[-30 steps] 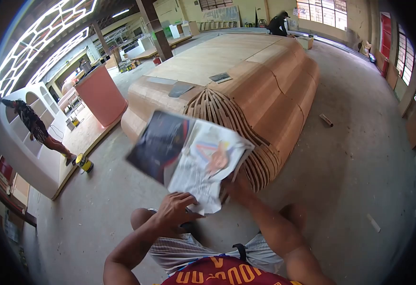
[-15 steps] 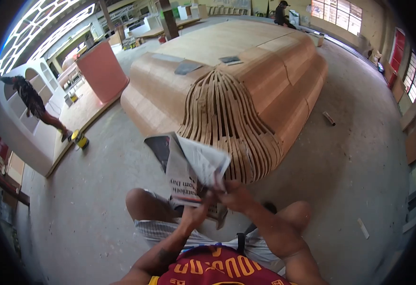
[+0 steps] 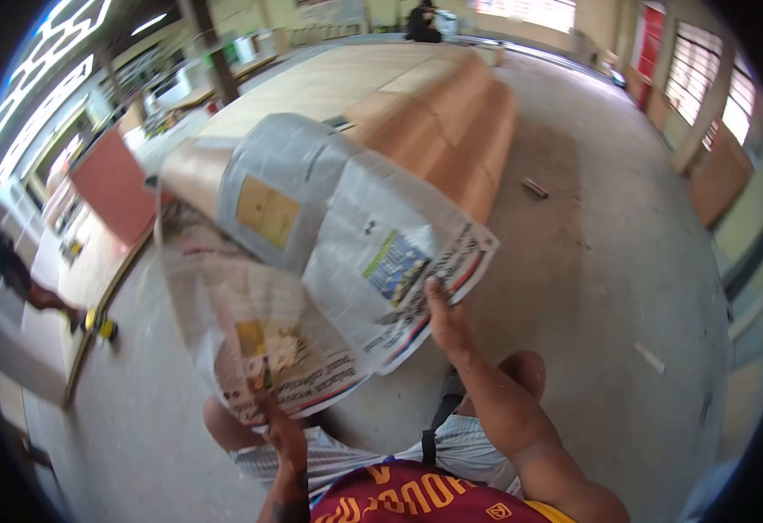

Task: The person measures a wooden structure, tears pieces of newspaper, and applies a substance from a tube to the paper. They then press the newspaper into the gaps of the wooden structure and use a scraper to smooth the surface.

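I hold a newspaper (image 3: 311,253) spread wide in front of me, its pages bulging upward and covering the middle of the view. My left hand (image 3: 278,427) pinches its lower left edge near my knee. My right hand (image 3: 445,321) grips the lower right edge, fingers behind the page. I am crouched, my knees and striped shorts (image 3: 346,458) below the paper.
Behind the paper lies a large curved wooden form (image 3: 434,96) on the concrete floor (image 3: 608,261). A pink panel (image 3: 111,183) and a white shelf unit stand at left, with a person beside them. Another person works at the far end (image 3: 420,22). Scraps lie on the floor at right.
The newspaper was folded and bunched between both hands half a second ago; now my hands have moved apart and it is spread open. My head has turned, so the scene has shifted.
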A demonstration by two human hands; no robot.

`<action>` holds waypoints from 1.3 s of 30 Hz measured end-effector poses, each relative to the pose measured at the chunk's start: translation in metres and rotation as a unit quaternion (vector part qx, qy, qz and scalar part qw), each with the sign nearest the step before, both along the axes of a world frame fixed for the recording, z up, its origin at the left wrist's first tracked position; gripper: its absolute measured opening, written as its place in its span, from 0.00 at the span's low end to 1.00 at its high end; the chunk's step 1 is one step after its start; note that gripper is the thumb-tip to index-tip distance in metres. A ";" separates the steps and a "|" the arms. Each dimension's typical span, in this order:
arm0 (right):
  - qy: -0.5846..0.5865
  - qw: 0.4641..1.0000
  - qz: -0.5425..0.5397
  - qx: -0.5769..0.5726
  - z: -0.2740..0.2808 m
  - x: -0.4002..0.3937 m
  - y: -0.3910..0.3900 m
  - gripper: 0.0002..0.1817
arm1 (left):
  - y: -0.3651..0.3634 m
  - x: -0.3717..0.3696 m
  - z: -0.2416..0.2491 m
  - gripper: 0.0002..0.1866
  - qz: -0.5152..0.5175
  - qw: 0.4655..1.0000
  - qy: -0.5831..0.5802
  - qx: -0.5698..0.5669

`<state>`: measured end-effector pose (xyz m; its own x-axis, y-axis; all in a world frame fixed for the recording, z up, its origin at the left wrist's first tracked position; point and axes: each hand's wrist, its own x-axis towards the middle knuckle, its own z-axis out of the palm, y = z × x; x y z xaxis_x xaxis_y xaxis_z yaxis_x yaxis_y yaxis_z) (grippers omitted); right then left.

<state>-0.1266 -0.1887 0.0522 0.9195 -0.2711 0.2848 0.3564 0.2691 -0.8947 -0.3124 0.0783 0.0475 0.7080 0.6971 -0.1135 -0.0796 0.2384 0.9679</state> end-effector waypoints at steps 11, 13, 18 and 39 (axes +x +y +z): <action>0.087 0.988 -0.008 0.124 -0.001 0.032 -0.017 0.24 | 0.048 0.008 0.051 0.32 0.076 0.990 -0.088 0.082; 0.124 0.982 -0.015 0.143 -0.005 0.035 -0.019 0.24 | 0.041 0.004 0.062 0.30 0.120 0.969 -0.022 0.213; 0.079 0.995 -0.064 0.001 -0.027 0.048 -0.022 0.19 | 0.101 0.012 0.019 0.32 0.220 0.911 -0.005 0.348; 0.172 0.848 -0.452 0.217 -0.200 -0.062 -0.437 0.23 | 0.248 -0.046 0.062 0.27 0.263 0.673 0.229 0.652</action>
